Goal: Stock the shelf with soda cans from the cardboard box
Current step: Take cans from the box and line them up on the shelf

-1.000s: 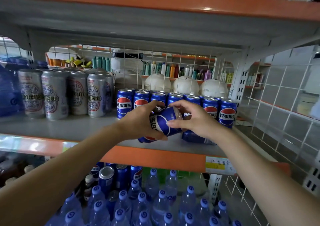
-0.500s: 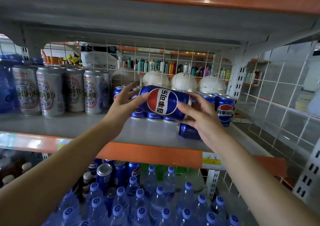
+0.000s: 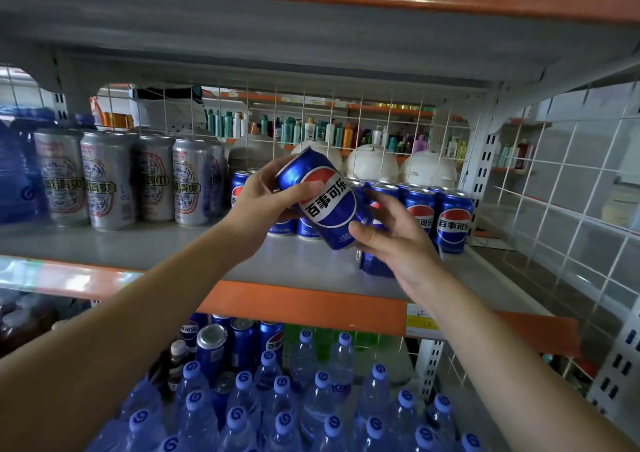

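Observation:
A blue soda can point(image 3: 325, 199) with a red, white and blue logo is tilted in the air above the grey shelf point(image 3: 166, 247). My left hand point(image 3: 266, 202) grips its upper end, thumb across the logo. My right hand point(image 3: 391, 237) supports the lower end with fingers and thumb. Behind stands a row of the same blue cans point(image 3: 436, 209) upright on the shelf. Another blue can point(image 3: 374, 264) lies partly hidden under my right hand. The cardboard box is out of view.
Tall silver cans point(image 3: 104, 181) stand at the shelf's left, beside a blue water jug point(image 3: 17, 174). A white wire grid point(image 3: 346, 122) backs the shelf and a wire panel point(image 3: 571, 192) closes the right. Water bottles point(image 3: 277, 406) and more blue cans point(image 3: 242, 341) fill the level below.
The can rose from low over the shelf front and turned from lying sideways to a steeper tilt, top end up-left. Both hands lifted with it.

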